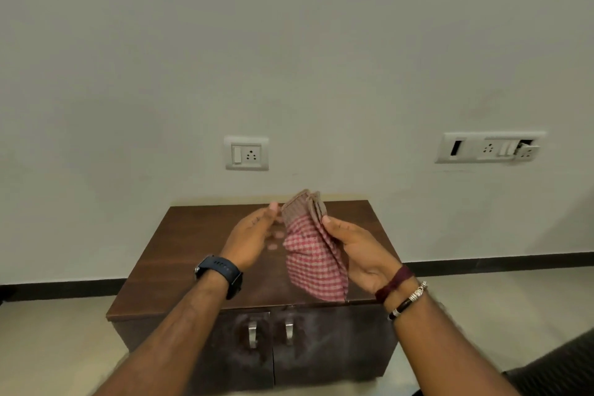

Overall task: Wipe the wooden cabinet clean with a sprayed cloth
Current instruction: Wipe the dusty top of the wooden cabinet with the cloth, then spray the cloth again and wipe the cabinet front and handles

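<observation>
Head view, the only one I have. The cloth (313, 254), a red-and-white check with a plain brownish band at its top, hangs folded in loose layers above the top of the wooden cabinet (180, 254); its lower corner hangs close over the front edge, contact uncertain. The right hand (356, 251) grasps it, thumb pressing the folds from the near side with the fingers hidden behind. The left hand (254, 235) is released, fingers extended and relaxed just beside the cloth's upper edge; whether a fingertip touches the fabric I cannot tell.

Handling, in my judgement: the cloth is light, soft and limp, so it will sag and unfold unless gathered. The best hold is across the stacked folds near the top band, bunched into a pad. No spray bottle is visible, and I cannot tell whether the cloth is damp.

Clearances: the cabinet top is bare, bounded by the wall behind and open edges at front and both sides. Two metal handles (271, 331) project from the doors below the front edge and could snag the cloth.
</observation>
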